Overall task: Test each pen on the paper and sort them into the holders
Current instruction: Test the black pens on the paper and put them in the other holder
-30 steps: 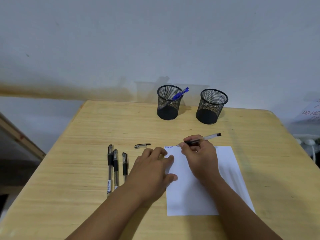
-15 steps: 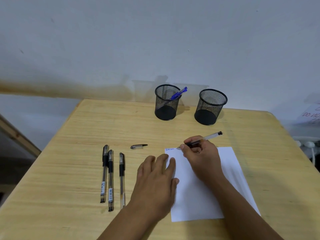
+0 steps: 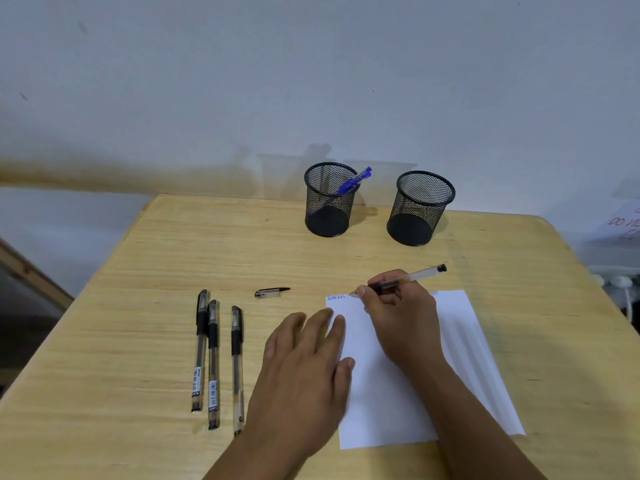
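The likeliest slip here, as I judge it, is the paper [image 3: 398, 375] sliding under my stroke: my left hand [image 3: 304, 368] lies only on its left edge, half on the sheet and half on the tabletop [image 3: 138, 341], so a hard drag of the tip near the far corner could skew or crease the sheet. The tip of the pen [image 3: 401, 279] sits right at the top left corner, beside a small blue scribble [image 3: 336, 297], so a careless stroke could run off the sheet and mark the wood. If this pen writes faintly I might also misread its trace against the marks already there and drop it in the wrong holder. The loose cap [image 3: 272, 292] lies apart on the tabletop, beyond my left hand, and a sweep of my wrist could roll it away.

My right hand [image 3: 398, 317] has its fingers [image 3: 382, 299] curled tight round the barrel in a writing pinch, with the clear tail pointing up and right. My left fingers [image 3: 320, 329] are straight and flat, gripping nothing, just pressing down.

Three capped pens [image 3: 213, 355] wait in a row to my left. At the far edge stand two mesh holders: the left holder [image 3: 327, 202] has a blue pen [image 3: 351, 181] leaning in it, the right holder [image 3: 419, 209] shows nothing inside.
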Motion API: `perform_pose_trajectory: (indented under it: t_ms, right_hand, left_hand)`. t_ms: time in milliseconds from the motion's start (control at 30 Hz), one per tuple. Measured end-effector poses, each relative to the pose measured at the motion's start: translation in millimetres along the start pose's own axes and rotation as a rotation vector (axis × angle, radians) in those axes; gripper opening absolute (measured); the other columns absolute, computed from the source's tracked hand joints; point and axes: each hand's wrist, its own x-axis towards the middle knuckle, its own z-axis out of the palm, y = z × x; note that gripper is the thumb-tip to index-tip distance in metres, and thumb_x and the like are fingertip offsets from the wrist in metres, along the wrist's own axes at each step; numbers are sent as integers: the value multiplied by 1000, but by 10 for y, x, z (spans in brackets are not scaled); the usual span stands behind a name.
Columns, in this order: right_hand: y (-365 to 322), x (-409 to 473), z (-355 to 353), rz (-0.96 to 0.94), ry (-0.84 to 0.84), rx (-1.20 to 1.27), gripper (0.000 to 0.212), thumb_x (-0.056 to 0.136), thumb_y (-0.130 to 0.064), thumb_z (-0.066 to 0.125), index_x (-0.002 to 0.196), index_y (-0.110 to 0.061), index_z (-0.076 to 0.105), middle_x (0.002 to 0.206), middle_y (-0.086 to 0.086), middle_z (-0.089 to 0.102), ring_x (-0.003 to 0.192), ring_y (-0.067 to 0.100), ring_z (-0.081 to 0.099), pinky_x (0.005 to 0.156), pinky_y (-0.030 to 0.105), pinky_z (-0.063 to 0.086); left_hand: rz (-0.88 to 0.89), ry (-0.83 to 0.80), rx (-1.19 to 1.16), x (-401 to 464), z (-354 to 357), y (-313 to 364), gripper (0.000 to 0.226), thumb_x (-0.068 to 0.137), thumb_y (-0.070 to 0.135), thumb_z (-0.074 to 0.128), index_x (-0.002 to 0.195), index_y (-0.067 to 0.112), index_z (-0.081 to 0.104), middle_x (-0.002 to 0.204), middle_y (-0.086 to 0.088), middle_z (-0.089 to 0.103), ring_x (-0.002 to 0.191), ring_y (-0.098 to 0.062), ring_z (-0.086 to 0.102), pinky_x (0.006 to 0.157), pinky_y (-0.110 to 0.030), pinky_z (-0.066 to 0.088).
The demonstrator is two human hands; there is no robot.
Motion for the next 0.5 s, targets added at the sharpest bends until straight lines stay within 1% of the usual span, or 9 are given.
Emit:
perform_pose_trajectory:
  t_ms: [167, 267, 333, 433, 500]
  right_hand:
    - [-16, 1, -2, 9, -8, -20, 13, 87, -26, 73, 81, -26, 61, 72, -12, 72, 69, 0, 69, 66, 13, 51]
    - [-20, 5, -3, 18, -10, -45, 13, 87, -29, 72, 80, -27, 62, 69, -17, 69, 69, -5, 67, 64, 7, 47]
    - [-25, 6, 2, 16, -9, -66, 12, 87, -30, 72, 80, -27, 63, 65, -22, 65, 70, -11, 65, 62, 4, 44]
    - [-23, 3, 19, 2, -4, -84, 11, 87, -29, 72, 81, -25, 64, 64, -23, 62, 67, -10, 64, 65, 7, 46]
    - [-23, -4, 27, 4, -12, -77, 11, 87, -27, 72, 81, -24, 64, 63, -23, 63, 68, -11, 65, 64, 5, 47]
  left_hand:
    - [-10, 15, -22, 7, 6, -4, 55, 96, 53, 25, 146, 32, 34, 154, 10, 31, 141, -23, 20, 112, -43, 28]
    - [-1, 26, -9, 16, 25, -17, 55, 96, 53, 26, 146, 32, 34, 154, 11, 30, 141, -22, 18, 113, -42, 27]
    - [3, 40, -6, 18, 29, -25, 54, 95, 52, 28, 144, 31, 37, 152, 10, 32, 139, -23, 21, 111, -42, 29]
    - [5, 52, -9, 22, 41, -36, 52, 95, 51, 32, 141, 29, 42, 149, 9, 37, 137, -24, 27, 108, -43, 33]
    - [5, 64, -12, 26, 56, -40, 52, 95, 51, 33, 141, 29, 43, 148, 8, 39, 136, -25, 29, 108, -44, 34]
